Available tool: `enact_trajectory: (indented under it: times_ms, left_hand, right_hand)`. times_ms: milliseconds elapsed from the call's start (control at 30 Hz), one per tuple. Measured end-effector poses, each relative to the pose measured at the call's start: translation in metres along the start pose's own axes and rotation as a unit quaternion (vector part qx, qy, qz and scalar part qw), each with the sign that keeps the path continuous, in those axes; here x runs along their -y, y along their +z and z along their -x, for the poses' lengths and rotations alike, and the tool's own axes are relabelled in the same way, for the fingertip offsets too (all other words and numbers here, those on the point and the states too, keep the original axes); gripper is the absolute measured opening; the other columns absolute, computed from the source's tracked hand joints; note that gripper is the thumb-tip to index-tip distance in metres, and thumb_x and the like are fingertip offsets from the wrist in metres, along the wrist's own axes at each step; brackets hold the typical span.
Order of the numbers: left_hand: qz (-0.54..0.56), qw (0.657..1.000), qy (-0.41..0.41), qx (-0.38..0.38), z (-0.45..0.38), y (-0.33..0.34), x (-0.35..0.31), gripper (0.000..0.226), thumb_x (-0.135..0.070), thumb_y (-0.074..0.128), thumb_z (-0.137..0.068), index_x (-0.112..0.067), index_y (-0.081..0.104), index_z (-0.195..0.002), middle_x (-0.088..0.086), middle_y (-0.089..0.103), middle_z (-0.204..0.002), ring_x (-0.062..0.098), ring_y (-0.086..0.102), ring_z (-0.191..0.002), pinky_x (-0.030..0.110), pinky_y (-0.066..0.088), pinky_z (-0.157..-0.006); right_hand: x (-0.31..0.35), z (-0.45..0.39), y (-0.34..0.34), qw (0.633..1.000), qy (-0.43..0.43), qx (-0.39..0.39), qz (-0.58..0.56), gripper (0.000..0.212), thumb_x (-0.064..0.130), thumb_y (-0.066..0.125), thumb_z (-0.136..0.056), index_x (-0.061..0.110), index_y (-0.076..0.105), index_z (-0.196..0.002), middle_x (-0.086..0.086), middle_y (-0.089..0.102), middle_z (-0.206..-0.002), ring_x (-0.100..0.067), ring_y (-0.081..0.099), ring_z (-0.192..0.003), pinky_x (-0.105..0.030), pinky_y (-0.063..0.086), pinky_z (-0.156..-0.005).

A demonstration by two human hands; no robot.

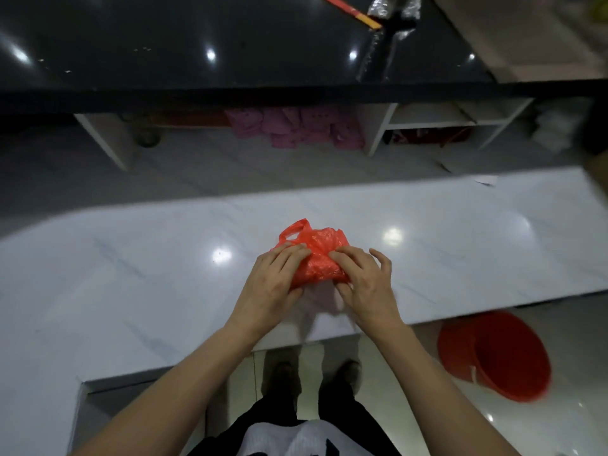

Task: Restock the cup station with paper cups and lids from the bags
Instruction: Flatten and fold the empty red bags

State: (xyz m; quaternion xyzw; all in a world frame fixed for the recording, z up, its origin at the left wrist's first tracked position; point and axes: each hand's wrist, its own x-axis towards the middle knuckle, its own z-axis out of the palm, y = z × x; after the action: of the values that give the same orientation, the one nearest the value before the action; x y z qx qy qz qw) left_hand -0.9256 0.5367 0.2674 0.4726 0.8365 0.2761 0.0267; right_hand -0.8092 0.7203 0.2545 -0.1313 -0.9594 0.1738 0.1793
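Observation:
A crumpled red plastic bag lies on the white marble counter, near its front edge. My left hand presses on the bag's left side, fingers curled over the plastic. My right hand pinches the bag's right side with thumb and forefinger while the other fingers spread out. One handle loop sticks up at the bag's back left. What is inside the bag is hidden. No cups or lids are visible.
A red bucket stands on the floor to the right, below the counter. Beyond it runs a black glossy counter with white shelving and pink items underneath. A small white scrap lies at the marble counter's far right.

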Motion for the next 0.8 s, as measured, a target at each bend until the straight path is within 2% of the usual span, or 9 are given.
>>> enact_trajectory:
  times_ms: [167, 300, 500, 700, 733, 800]
  left_hand:
    - [0.010, 0.997, 0.072, 0.034, -0.026, 0.017, -0.028, 0.072, -0.011, 0.082, -0.073, -0.015, 0.054, -0.140, 0.005, 0.057, -0.144, 0.026, 0.052, -0.134, 0.044, 0.043, -0.112]
    - [0.015, 0.991, 0.124, 0.049, -0.045, 0.034, -0.063, 0.069, -0.013, 0.083, -0.075, -0.014, 0.056, -0.139, 0.005, 0.059, -0.143, 0.026, 0.054, -0.132, 0.042, 0.042, -0.112]
    - [0.038, 0.981, 0.180, 0.067, -0.064, 0.066, -0.125, 0.067, -0.011, 0.075, -0.073, -0.014, 0.057, -0.137, 0.004, 0.060, -0.140, 0.024, 0.054, -0.127, 0.036, 0.041, -0.110]
    - [0.046, 0.970, 0.224, 0.084, -0.063, 0.105, -0.205, 0.053, -0.036, 0.058, -0.087, -0.013, 0.059, -0.135, 0.003, 0.062, -0.139, 0.024, 0.057, -0.124, 0.039, 0.046, -0.106]
    - [0.045, 0.968, 0.231, 0.084, -0.063, 0.113, -0.216, 0.052, -0.035, 0.059, -0.087, -0.013, 0.060, -0.135, 0.003, 0.062, -0.139, 0.024, 0.057, -0.124, 0.039, 0.046, -0.106]
    - [0.040, 0.966, 0.241, 0.088, -0.060, 0.131, -0.239, 0.055, -0.024, 0.073, -0.083, -0.014, 0.058, -0.135, 0.003, 0.062, -0.139, 0.024, 0.057, -0.124, 0.039, 0.046, -0.106]
  right_hand:
    - [-0.021, 0.031, -0.027, 0.996, 0.083, -0.035, 0.010, 0.048, 0.021, 0.064, -0.079, 0.024, 0.064, -0.126, 0.002, 0.064, -0.126, -0.017, 0.062, -0.113, -0.048, 0.031, -0.111]
    - [-0.042, 0.057, -0.052, 0.988, 0.147, -0.057, 0.006, 0.050, 0.016, 0.067, -0.077, 0.024, 0.065, -0.126, 0.002, 0.065, -0.124, -0.019, 0.064, -0.112, -0.051, 0.034, -0.110]
    - [-0.078, 0.103, -0.093, 0.974, 0.203, -0.096, 0.005, 0.049, 0.023, 0.062, -0.078, 0.024, 0.066, -0.126, 0.003, 0.065, -0.123, -0.019, 0.061, -0.112, -0.050, 0.036, -0.108]
    - [-0.122, 0.169, -0.130, 0.962, 0.245, -0.121, 0.002, 0.052, 0.019, 0.071, -0.077, 0.023, 0.066, -0.128, 0.003, 0.065, -0.125, -0.020, 0.060, -0.115, -0.045, 0.035, -0.107]
    - [-0.130, 0.180, -0.136, 0.960, 0.251, -0.125, -0.003, 0.051, 0.018, 0.071, -0.078, 0.023, 0.065, -0.128, 0.003, 0.064, -0.126, -0.019, 0.059, -0.115, -0.044, 0.035, -0.107]
    - [-0.145, 0.203, -0.147, 0.956, 0.261, -0.134, -0.005, 0.050, 0.020, 0.070, -0.079, 0.024, 0.065, -0.128, 0.004, 0.064, -0.126, -0.017, 0.057, -0.116, -0.042, 0.034, -0.106]
